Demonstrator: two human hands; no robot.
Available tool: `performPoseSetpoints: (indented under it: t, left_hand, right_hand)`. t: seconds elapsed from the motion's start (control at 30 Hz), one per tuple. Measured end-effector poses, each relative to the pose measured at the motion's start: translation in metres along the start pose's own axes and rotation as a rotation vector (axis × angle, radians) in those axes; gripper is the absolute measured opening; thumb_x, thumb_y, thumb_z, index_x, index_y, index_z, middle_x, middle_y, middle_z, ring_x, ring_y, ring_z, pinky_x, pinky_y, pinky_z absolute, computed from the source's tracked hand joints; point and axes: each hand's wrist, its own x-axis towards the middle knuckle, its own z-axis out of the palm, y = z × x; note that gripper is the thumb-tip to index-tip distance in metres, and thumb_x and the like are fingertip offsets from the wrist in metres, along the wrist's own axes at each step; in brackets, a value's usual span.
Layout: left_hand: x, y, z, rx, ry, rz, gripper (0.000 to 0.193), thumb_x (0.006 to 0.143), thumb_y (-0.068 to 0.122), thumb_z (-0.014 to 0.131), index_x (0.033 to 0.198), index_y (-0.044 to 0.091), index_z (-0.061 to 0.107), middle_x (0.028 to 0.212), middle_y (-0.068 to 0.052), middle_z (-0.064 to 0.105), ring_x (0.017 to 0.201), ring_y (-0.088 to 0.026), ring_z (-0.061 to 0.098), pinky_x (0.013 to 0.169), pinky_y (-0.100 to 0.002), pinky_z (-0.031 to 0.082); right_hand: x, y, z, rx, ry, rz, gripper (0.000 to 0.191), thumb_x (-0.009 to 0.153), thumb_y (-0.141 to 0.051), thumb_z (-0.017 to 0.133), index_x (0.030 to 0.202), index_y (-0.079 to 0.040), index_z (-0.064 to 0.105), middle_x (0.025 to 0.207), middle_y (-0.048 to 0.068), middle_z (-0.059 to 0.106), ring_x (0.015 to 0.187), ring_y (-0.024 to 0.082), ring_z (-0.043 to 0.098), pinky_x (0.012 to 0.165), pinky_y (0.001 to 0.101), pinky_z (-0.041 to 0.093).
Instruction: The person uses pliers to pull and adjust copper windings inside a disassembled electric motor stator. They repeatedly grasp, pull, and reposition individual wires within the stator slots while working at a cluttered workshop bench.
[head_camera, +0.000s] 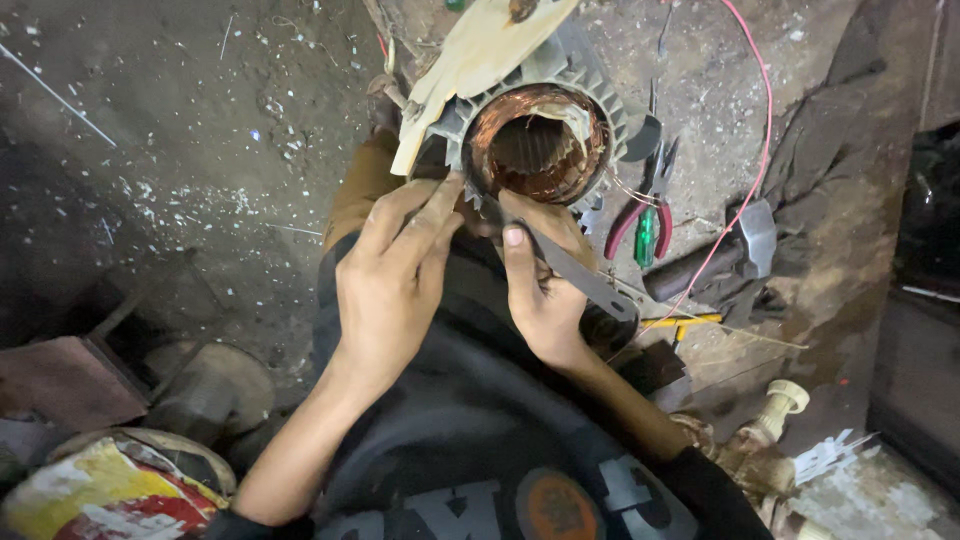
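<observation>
Dusty, debris-strewn floor (180, 150) all around. Low in the frame, dark shirt (470, 440). At centre, left hand (390, 285) flat, fingers pressed on the rim of the motor stator (540, 140); right hand (540, 285) gripping a flat grey strip (580, 275) at the lower slots. Copper windings seated, strip seemingly not yet fully in. Farther right, pliers (640, 215), hammer (735, 250).
</observation>
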Motion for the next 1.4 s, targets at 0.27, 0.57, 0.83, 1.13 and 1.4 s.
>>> performPoseSetpoints:
  t: [0.27, 0.57, 0.83, 1.13, 1.4]
  left_hand:
    - [0.009, 0.000, -0.024, -0.152, -0.158, -0.163, 0.030, 0.104, 0.005, 0.069, 0.134, 0.006, 0.071, 0.089, -0.008, 0.063, 0.079, -0.012, 0.060, 0.074, -0.029, 0.052]
    - [0.032, -0.008, -0.048, -0.280, -0.417, -0.400, 0.031, 0.106, 0.015, 0.063, 0.135, 0.009, 0.069, 0.079, 0.003, 0.057, 0.063, -0.002, 0.053, 0.053, -0.020, 0.050]
    - [0.033, -0.029, -0.055, -0.423, -0.530, -0.395, 0.033, 0.109, 0.012, 0.060, 0.140, 0.003, 0.064, 0.091, 0.000, 0.060, 0.070, -0.003, 0.055, 0.059, -0.018, 0.053]
    - [0.035, -0.050, -0.064, -0.499, -0.618, -0.393, 0.033, 0.110, 0.012, 0.058, 0.142, 0.002, 0.063, 0.095, 0.000, 0.059, 0.072, -0.003, 0.055, 0.063, -0.019, 0.051]
    - [0.032, -0.063, -0.065, -0.563, -0.643, -0.404, 0.034, 0.110, 0.012, 0.058, 0.142, 0.003, 0.063, 0.093, 0.000, 0.058, 0.071, -0.003, 0.056, 0.061, -0.019, 0.054]
  right_hand:
    - [-0.011, -0.015, 0.016, 0.124, 0.084, 0.054, 0.025, 0.107, 0.000, 0.060, 0.131, 0.005, 0.063, 0.116, 0.015, 0.071, 0.103, 0.019, 0.073, 0.093, 0.0298, 0.058]
    - [-0.009, -0.047, 0.052, 0.046, 0.233, 0.130, 0.027, 0.105, 0.002, 0.066, 0.132, 0.002, 0.066, 0.128, 0.016, 0.071, 0.110, 0.023, 0.074, 0.101, 0.0309, 0.058]
    - [-0.016, -0.070, 0.065, -0.132, 0.157, 0.094, 0.031, 0.102, 0.003, 0.068, 0.132, 0.003, 0.063, 0.130, 0.019, 0.068, 0.122, 0.031, 0.071, 0.107, 0.0362, 0.058]
    - [-0.012, -0.079, 0.089, -0.072, 0.341, 0.204, 0.028, 0.101, 0.007, 0.068, 0.128, 0.001, 0.066, 0.125, 0.017, 0.070, 0.115, 0.029, 0.072, 0.096, 0.0322, 0.060]
    - [-0.004, -0.084, 0.093, -0.341, 0.323, 0.068, 0.033, 0.095, 0.006, 0.076, 0.126, 0.001, 0.068, 0.125, 0.016, 0.068, 0.117, 0.031, 0.071, 0.101, 0.0368, 0.059]
